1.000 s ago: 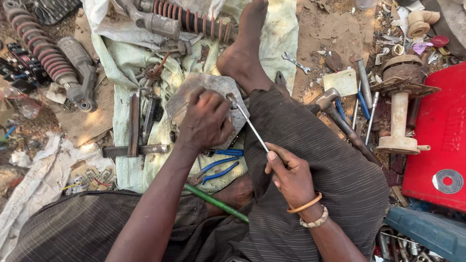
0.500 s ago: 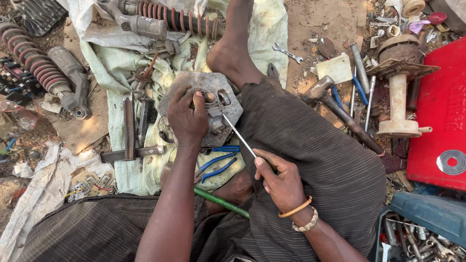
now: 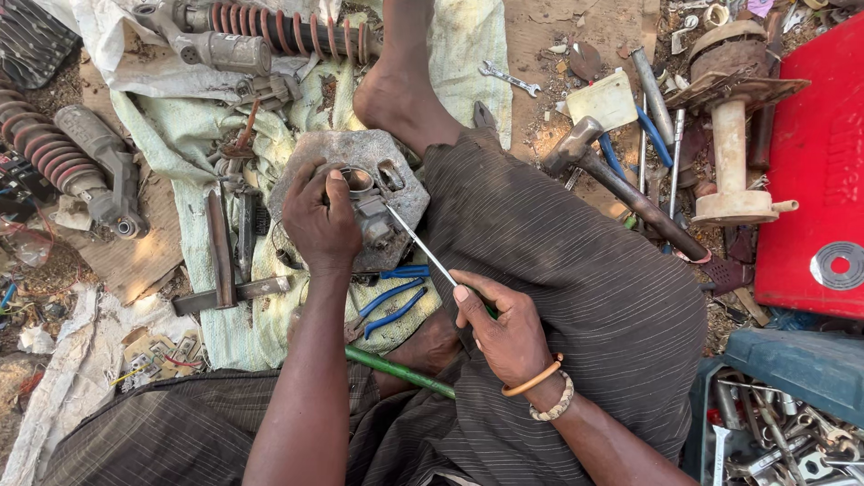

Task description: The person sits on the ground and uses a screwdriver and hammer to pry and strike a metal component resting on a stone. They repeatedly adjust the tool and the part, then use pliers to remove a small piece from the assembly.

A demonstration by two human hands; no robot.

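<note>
Right hand (image 3: pixel 504 328) clenched on the screwdriver (image 3: pixel 423 247), tip bearing at eleven o'clock into the small metal part (image 3: pixel 373 216) grasped by left hand (image 3: pixel 319 225) on the grey plate (image 3: pixel 396 157); judged risk: tip slipping into those fingers.

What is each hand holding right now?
Left hand: closed on the small grey metal engine part.
Right hand: closed on the thin silver-shafted screwdriver, tip at that part.
</note>
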